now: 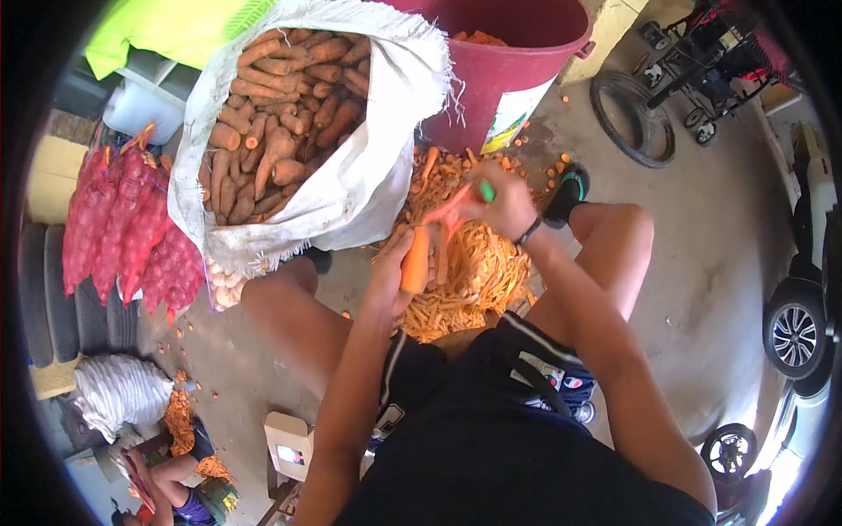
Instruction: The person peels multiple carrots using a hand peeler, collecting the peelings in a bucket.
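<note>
At the far left edge of the frame stand stacked tyres [53,298], with red mesh bags [123,228] leaning beside them. Below these, at lower left, lies a tied sack [118,390], and in the bottom left corner another person [171,478] sits beside a small heap of orange scraps. A little right of that, near my left knee, stands a box [289,438].

Upper left of centre, the open sack [368,184] leans toward me, full of unpeeled carrots [281,114].

My left hand [390,267] is at mid-frame, fingers wrapped tight around one carrot [415,261], which stands nearly upright with its top end showing above my grip. It hangs over the peel pile [474,272] on the ground between my legs.

Just right of it and higher, my right hand [504,206] is clenched on the peeler [485,190], whose green handle pokes out above my fist. A strip of peel runs from the blade down toward the carrot. A dark band [529,232] sits on that wrist.

Behind my hands, at top centre, stands the red tub [491,79], orange pieces showing at its rim. My shoe [570,188] is planted just right of the pile.

Further right, a loose tyre [631,118] lies on the concrete, with a wheeled cart [710,53] in the upper right corner. At the right edge is a car wheel [794,333].
</note>
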Demonstrator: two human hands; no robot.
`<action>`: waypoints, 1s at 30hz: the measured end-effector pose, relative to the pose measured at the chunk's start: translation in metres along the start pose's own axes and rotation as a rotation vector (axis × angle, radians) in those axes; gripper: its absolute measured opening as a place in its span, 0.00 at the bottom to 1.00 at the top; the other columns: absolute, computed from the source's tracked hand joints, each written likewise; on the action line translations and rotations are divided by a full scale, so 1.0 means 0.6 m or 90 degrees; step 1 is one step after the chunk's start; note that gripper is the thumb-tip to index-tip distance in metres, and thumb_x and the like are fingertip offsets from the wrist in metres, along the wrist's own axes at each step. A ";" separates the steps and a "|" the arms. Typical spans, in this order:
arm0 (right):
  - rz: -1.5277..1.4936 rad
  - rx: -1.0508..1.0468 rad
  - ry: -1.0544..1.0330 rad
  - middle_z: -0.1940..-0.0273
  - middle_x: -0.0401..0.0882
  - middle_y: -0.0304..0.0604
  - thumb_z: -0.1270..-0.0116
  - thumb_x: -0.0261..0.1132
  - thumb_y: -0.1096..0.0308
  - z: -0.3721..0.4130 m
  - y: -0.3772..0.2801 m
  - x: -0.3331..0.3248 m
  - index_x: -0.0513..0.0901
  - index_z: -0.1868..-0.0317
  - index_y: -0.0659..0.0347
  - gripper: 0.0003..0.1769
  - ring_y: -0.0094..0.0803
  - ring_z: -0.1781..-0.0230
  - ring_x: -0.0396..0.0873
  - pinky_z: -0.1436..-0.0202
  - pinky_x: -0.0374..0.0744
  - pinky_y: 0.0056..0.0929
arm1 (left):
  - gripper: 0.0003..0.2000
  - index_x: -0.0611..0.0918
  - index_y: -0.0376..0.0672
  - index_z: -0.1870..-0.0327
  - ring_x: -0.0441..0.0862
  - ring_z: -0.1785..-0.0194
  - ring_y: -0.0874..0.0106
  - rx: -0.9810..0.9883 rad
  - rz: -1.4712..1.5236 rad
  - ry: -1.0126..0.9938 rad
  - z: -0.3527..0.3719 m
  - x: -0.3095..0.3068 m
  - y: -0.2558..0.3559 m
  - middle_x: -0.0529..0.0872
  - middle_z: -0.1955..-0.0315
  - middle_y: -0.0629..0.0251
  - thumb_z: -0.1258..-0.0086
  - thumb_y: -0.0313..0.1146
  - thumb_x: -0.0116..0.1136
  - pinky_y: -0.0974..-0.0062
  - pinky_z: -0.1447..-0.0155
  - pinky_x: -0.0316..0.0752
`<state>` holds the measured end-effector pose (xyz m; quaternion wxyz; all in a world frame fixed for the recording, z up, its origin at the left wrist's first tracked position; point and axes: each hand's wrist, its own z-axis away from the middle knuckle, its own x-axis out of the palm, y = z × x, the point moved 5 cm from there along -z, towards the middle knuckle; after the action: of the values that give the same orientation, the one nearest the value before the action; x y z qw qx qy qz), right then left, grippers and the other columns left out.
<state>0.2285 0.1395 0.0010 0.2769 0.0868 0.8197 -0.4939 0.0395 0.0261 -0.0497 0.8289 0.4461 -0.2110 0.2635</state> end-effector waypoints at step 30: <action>0.070 0.048 0.033 0.63 0.83 0.46 0.52 0.85 0.61 -0.006 0.005 -0.017 0.83 0.54 0.59 0.27 0.38 0.62 0.85 0.59 0.81 0.36 | 0.14 0.77 0.41 0.43 0.83 0.58 0.75 -0.022 0.014 -0.008 -0.001 -0.010 -0.018 0.84 0.57 0.66 0.19 0.40 0.53 0.74 0.56 0.81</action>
<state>0.2368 0.1452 0.0054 0.2785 0.1549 0.8016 -0.5058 0.0419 0.0199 -0.0602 0.8320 0.4312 -0.2257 0.2662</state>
